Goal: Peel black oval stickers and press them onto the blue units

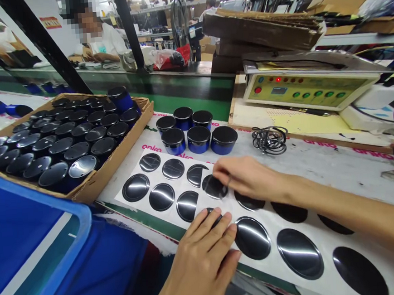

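A white sheet (204,202) with rows of glossy black round stickers lies along the bench. My left hand (202,260) rests flat on it, fingers spread, partly covering one sticker. Bent over the sheet, my right hand (250,177) pinches the right edge of a black round sticker (214,187). That edge looks blurred, and I cannot tell how far it is off the backing. Just behind the sheet stands a group of short blue cylinders with black tops (199,138).
A cardboard tray (116,160) full of black-topped cylinders sits at left, above a blue bin (83,220). Coiled black cable (269,139) lies behind my right arm. A control box (310,88) with buttons stands at back right. A person (106,41) sits across the bench.
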The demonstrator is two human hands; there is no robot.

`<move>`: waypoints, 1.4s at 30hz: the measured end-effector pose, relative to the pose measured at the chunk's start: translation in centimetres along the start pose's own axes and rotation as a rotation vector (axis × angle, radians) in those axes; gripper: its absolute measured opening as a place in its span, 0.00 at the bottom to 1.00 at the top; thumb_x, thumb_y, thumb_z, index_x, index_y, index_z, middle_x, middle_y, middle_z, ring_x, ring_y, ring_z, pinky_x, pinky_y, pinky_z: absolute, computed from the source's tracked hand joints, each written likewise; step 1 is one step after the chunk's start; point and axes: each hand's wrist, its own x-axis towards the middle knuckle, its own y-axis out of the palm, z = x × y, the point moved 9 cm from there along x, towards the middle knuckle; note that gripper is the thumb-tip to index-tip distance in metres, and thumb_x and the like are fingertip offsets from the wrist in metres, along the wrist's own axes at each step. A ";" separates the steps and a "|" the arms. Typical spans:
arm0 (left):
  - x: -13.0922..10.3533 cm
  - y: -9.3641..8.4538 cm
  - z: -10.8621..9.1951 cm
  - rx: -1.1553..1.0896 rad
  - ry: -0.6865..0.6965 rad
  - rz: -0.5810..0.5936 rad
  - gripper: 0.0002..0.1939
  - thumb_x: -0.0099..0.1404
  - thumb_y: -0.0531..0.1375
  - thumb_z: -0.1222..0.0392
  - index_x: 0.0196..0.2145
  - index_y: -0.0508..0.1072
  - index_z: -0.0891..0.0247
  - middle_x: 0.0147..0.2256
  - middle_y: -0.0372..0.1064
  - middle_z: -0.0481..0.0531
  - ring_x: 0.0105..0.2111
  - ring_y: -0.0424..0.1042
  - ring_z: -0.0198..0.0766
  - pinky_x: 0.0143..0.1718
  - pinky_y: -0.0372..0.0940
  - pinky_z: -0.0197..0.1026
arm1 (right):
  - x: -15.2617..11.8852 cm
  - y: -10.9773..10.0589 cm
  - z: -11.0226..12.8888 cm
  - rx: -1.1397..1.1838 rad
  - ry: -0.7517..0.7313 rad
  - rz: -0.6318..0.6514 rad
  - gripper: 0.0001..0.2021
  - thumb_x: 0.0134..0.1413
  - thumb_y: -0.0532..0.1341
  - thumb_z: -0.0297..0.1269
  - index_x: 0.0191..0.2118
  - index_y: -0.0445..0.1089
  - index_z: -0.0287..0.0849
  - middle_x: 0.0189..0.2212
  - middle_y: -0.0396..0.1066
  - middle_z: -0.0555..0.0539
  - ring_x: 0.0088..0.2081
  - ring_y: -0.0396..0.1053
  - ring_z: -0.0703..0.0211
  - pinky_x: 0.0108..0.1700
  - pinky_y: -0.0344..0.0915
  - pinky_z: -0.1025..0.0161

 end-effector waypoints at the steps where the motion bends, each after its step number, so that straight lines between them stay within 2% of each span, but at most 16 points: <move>1: -0.1 0.1 0.1 0.000 -0.001 0.012 0.17 0.66 0.56 0.63 0.52 0.69 0.69 0.55 0.67 0.53 0.56 0.65 0.46 0.56 0.65 0.52 | 0.2 -1.0 -0.8 0.009 0.050 -0.081 0.08 0.63 0.51 0.35 0.35 0.64 0.40 0.25 0.68 0.48 0.25 0.67 0.61 0.29 0.64 0.63; 3: -0.2 0.2 0.2 -0.007 -0.014 0.032 0.17 0.66 0.56 0.64 0.53 0.68 0.68 0.55 0.66 0.52 0.57 0.64 0.45 0.57 0.65 0.52 | 0.2 -3.8 -2.1 0.141 0.134 -0.280 0.09 0.65 0.49 0.37 0.36 0.62 0.40 0.29 0.70 0.47 0.28 0.70 0.62 0.31 0.67 0.63; 6: -0.1 -0.2 0.1 -0.016 -0.022 0.019 0.17 0.66 0.57 0.63 0.52 0.69 0.67 0.54 0.68 0.53 0.56 0.65 0.46 0.56 0.66 0.52 | -1.6 -8.5 -2.8 0.526 0.166 -0.569 0.04 0.59 0.58 0.37 0.36 0.64 0.42 0.30 0.69 0.50 0.30 0.70 0.64 0.35 0.68 0.63; 8: 0.5 -0.7 0.0 -0.021 -0.041 -0.015 0.14 0.66 0.57 0.62 0.49 0.71 0.65 0.51 0.71 0.53 0.52 0.68 0.46 0.52 0.69 0.52 | -3.2 -10.4 -2.2 0.671 0.151 -0.622 0.06 0.52 0.61 0.31 0.38 0.66 0.44 0.27 0.67 0.54 0.29 0.67 0.65 0.33 0.66 0.65; 9: 0.9 -0.9 0.0 -0.025 -0.059 -0.037 0.12 0.66 0.57 0.62 0.47 0.72 0.64 0.49 0.72 0.53 0.51 0.70 0.46 0.50 0.71 0.50 | -3.9 -10.7 -1.5 0.643 0.143 -0.569 0.09 0.51 0.60 0.28 0.40 0.68 0.46 0.26 0.66 0.55 0.28 0.66 0.66 0.31 0.64 0.67; 11: 2.0 -1.1 0.4 -0.017 -0.119 -0.090 0.10 0.67 0.55 0.63 0.44 0.73 0.63 0.48 0.72 0.54 0.49 0.70 0.44 0.49 0.71 0.49 | -4.9 -9.8 0.2 0.484 0.119 -0.354 0.13 0.51 0.58 0.25 0.39 0.71 0.48 0.27 0.65 0.54 0.28 0.64 0.65 0.29 0.62 0.68; 14: 3.5 -0.4 1.3 0.045 -0.187 -0.131 0.16 0.68 0.54 0.62 0.52 0.67 0.66 0.52 0.68 0.57 0.55 0.65 0.46 0.55 0.66 0.51 | -6.2 -6.1 1.3 0.256 0.112 -0.009 0.14 0.51 0.54 0.23 0.33 0.74 0.45 0.31 0.67 0.50 0.30 0.66 0.64 0.31 0.64 0.67; 16: 4.2 0.8 2.1 0.078 -0.222 -0.102 0.24 0.68 0.55 0.57 0.59 0.59 0.69 0.56 0.64 0.61 0.59 0.60 0.49 0.57 0.62 0.54 | -6.5 -4.2 0.8 0.174 0.147 0.069 0.15 0.48 0.51 0.20 0.29 0.72 0.42 0.31 0.67 0.49 0.29 0.67 0.64 0.30 0.64 0.67; 20: 4.5 2.4 3.5 0.082 -0.276 -0.032 0.32 0.66 0.57 0.51 0.61 0.54 0.70 0.58 0.61 0.64 0.60 0.58 0.51 0.59 0.60 0.56 | -5.5 -2.0 0.0 -0.002 0.174 0.059 0.16 0.39 0.49 0.17 0.28 0.70 0.39 0.28 0.68 0.48 0.30 0.67 0.61 0.32 0.64 0.66; 23: 4.4 2.5 3.8 0.054 -0.295 -0.024 0.33 0.64 0.59 0.51 0.61 0.54 0.69 0.58 0.61 0.64 0.60 0.58 0.51 0.59 0.60 0.57 | -4.8 -1.1 -0.2 -0.086 0.177 0.080 0.12 0.49 0.54 0.24 0.38 0.71 0.38 0.35 0.69 0.44 0.33 0.67 0.57 0.38 0.64 0.60; 26: 4.4 2.4 3.9 0.021 -0.316 -0.029 0.38 0.62 0.62 0.50 0.62 0.51 0.67 0.57 0.62 0.62 0.59 0.60 0.51 0.59 0.60 0.58 | -4.6 -0.1 -0.4 -0.226 0.132 0.196 0.10 0.59 0.54 0.33 0.44 0.69 0.41 0.42 0.66 0.42 0.30 0.66 0.59 0.35 0.62 0.60; 31: 4.3 2.4 4.2 0.013 -0.343 -0.025 0.45 0.58 0.64 0.46 0.63 0.46 0.64 0.56 0.64 0.62 0.59 0.60 0.53 0.57 0.62 0.59 | -5.0 0.5 -1.2 -0.225 0.057 0.243 0.05 0.60 0.53 0.28 0.38 0.66 0.41 0.37 0.66 0.46 0.31 0.66 0.61 0.33 0.62 0.64; 34: 4.3 2.6 4.3 -0.008 -0.335 -0.002 0.44 0.60 0.61 0.44 0.64 0.44 0.63 0.57 0.63 0.62 0.59 0.60 0.51 0.58 0.60 0.60 | -5.7 0.3 -1.3 -0.204 0.041 0.207 0.07 0.62 0.53 0.30 0.43 0.65 0.41 0.40 0.65 0.45 0.33 0.66 0.62 0.35 0.63 0.65; 37: 4.2 2.6 4.1 -0.027 -0.317 0.010 0.31 0.70 0.52 0.54 0.64 0.42 0.63 0.58 0.62 0.59 0.60 0.59 0.44 0.61 0.57 0.57 | -6.0 0.2 -1.2 -0.235 0.023 0.183 0.12 0.65 0.51 0.35 0.51 0.65 0.44 0.47 0.62 0.42 0.31 0.66 0.63 0.35 0.63 0.63; 39: 4.3 2.5 4.1 -0.008 -0.316 -0.003 0.25 0.72 0.46 0.63 0.64 0.42 0.63 0.58 0.62 0.57 0.60 0.59 0.41 0.61 0.57 0.55 | -5.9 0.3 -1.1 -0.216 0.008 0.172 0.11 0.65 0.51 0.35 0.47 0.67 0.44 0.46 0.63 0.43 0.29 0.66 0.64 0.35 0.64 0.63; 42: 4.4 2.5 4.1 0.024 -0.315 -0.017 0.25 0.71 0.44 0.69 0.63 0.45 0.63 0.58 0.63 0.57 0.59 0.60 0.40 0.61 0.58 0.53 | -5.7 0.1 -1.0 -0.149 -0.005 0.141 0.08 0.64 0.51 0.34 0.41 0.67 0.41 0.45 0.64 0.43 0.35 0.68 0.62 0.38 0.65 0.63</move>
